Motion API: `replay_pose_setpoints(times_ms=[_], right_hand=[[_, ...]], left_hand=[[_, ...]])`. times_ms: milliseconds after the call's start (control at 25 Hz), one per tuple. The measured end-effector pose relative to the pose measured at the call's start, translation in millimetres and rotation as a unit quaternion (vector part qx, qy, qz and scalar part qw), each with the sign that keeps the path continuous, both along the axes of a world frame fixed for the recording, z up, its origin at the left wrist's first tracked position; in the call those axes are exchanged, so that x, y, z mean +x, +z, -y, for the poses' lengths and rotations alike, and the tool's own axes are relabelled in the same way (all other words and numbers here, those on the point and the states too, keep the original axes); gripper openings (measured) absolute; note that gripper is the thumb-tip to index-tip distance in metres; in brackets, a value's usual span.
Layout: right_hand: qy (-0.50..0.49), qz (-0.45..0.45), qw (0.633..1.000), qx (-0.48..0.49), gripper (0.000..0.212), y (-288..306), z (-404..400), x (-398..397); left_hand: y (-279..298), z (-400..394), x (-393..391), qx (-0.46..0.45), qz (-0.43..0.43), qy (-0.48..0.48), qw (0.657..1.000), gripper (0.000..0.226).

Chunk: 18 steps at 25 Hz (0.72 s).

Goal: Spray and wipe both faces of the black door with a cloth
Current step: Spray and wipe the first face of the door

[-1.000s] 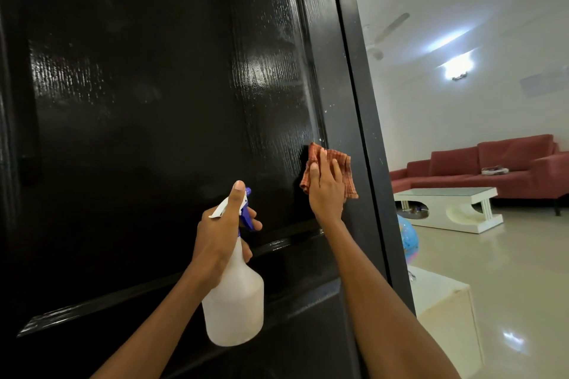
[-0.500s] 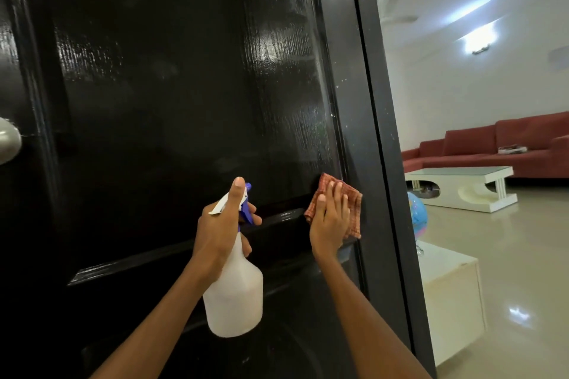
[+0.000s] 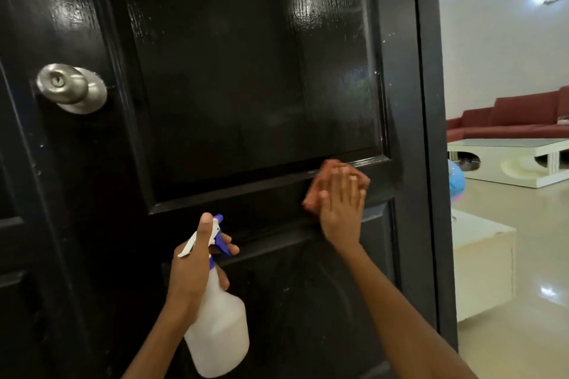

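Door knob (image 3: 72, 88) juts out left; panel (image 3: 246, 71) between lies unobstructed.

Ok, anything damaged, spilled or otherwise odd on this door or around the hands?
Nothing serious. The black door has small pale specks near its right edge and a hazy, streaky patch on the upper panel, probably spray not yet wiped. The right hand presses the cloth flat; the left hand holds the spray bottle upright, no drips seen.

A reddish cloth (image 3: 317, 191) is pressed flat by the right hand (image 3: 340, 209) against the black door (image 3: 246, 71), on the rail just below the upper panel's right corner. Lower left of the cloth, a white spray bottle (image 3: 220, 326) is gripped at the neck by the left hand (image 3: 192, 271). A steel knob (image 3: 72, 88) is seen at the door's left.
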State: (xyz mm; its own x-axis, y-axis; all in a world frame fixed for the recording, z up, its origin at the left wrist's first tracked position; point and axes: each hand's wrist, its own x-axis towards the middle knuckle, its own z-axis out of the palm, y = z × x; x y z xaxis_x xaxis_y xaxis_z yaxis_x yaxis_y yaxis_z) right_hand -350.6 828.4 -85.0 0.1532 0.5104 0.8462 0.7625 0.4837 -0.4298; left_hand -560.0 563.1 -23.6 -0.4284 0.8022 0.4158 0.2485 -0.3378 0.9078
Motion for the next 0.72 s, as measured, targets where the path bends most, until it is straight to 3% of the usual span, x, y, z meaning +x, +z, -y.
replay_pose_setpoints(times_ms=[80,160,320,560,720], right_hand=[[0.005,-0.178,0.978,-0.108,0.065,3,-19,28],[0.014,-0.302,0.937,-0.176,0.063,13,-32,56],[0.024,-0.375,0.899,-0.227,0.064,23,-31,61],[0.027,-0.222,0.970,-0.092,0.068,1,47,-71],[0.067,0.041,0.997,0.019,0.071,-17,78,-119]], left_hand=[[-4,3,-7,-0.007,-0.005,0.007,1.000,0.072],[-7,2,-8,-0.012,-0.009,0.006,1.000,0.071],[-13,-1,-4,-0.016,-0.016,-0.001,1.000,0.069],[-35,4,-12,-0.031,0.009,0.030,0.999,0.068],[-43,9,-23,-0.040,0.026,0.057,0.997,0.067]])
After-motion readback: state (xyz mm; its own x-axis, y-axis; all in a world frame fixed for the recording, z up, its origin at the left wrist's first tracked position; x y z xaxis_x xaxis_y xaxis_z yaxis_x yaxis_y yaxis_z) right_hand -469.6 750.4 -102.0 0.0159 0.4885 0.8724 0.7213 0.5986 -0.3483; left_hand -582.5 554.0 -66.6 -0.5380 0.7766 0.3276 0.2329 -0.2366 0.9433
